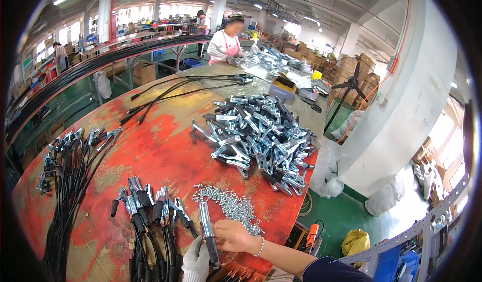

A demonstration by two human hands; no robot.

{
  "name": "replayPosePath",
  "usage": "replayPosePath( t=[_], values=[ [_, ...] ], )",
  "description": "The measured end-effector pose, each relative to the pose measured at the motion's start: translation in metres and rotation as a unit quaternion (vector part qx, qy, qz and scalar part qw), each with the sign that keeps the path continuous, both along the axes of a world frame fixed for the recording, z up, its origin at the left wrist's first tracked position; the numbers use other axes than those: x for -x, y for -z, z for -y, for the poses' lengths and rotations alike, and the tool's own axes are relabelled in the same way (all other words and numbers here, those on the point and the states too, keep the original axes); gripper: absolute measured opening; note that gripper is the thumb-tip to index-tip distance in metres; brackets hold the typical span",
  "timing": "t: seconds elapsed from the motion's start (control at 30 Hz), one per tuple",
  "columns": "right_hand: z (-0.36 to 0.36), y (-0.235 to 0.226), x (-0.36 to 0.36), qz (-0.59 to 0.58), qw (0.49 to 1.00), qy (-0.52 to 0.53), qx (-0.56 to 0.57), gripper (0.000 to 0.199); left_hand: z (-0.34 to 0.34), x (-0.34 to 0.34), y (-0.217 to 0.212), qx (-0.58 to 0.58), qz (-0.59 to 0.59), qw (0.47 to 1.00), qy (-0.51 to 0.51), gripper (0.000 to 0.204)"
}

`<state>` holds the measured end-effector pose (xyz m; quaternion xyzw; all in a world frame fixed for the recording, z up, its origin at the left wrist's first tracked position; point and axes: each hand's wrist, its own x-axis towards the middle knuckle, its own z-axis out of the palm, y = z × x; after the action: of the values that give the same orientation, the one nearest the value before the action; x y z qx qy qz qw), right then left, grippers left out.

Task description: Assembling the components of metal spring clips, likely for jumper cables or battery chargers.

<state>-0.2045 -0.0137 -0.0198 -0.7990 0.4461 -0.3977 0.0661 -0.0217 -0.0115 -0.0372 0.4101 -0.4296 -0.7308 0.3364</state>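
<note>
My left hand [196, 263], in a white knitted glove, is closed around the black handle of a silver metal spring clamp [205, 220] that stands nearly upright at the table's near edge. Against the side of this clamp are the bent, closed fingers of my bare right hand [236, 236]; what lies between the fingertips is hidden. Just beyond my hands spreads a heap of small silver screws [232, 204]. To the left lie several clamps joined to black cables [150, 216]. A large pile of loose clamps with black grips [261, 136] covers the table's right side.
More cables with clamps [70, 191] lie along the left of the red, worn table [145, 156]. Black cables [175, 88] cross its far part. A co-worker [226, 43] stands at the far end. An open box [282, 86], a fan [353, 82] and a white pillar [391, 96] are beyond the right side.
</note>
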Motion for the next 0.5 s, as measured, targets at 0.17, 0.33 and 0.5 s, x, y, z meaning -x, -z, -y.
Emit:
replayPosePath(
  t=[0.17, 0.33, 0.5],
  values=[
    [0.001, -0.002, 0.000, -0.014, 1.000, 0.016, 0.023, 0.024, 0.000, -0.001, -0.005, 0.026, 0.015, 0.999, 0.014, 0.029],
    [-0.002, -0.001, -0.002, -0.017, 1.000, 0.015, -0.003, 0.030, -0.001, -0.001, -0.004, 0.029, 0.023, 0.999, 0.004, 0.029],
    [-0.003, 0.007, -0.004, -0.017, 0.999, 0.024, -0.033, 0.034, 0.001, -0.002, -0.001, 0.026, 0.027, 0.999, 0.006, 0.030]
  ],
)
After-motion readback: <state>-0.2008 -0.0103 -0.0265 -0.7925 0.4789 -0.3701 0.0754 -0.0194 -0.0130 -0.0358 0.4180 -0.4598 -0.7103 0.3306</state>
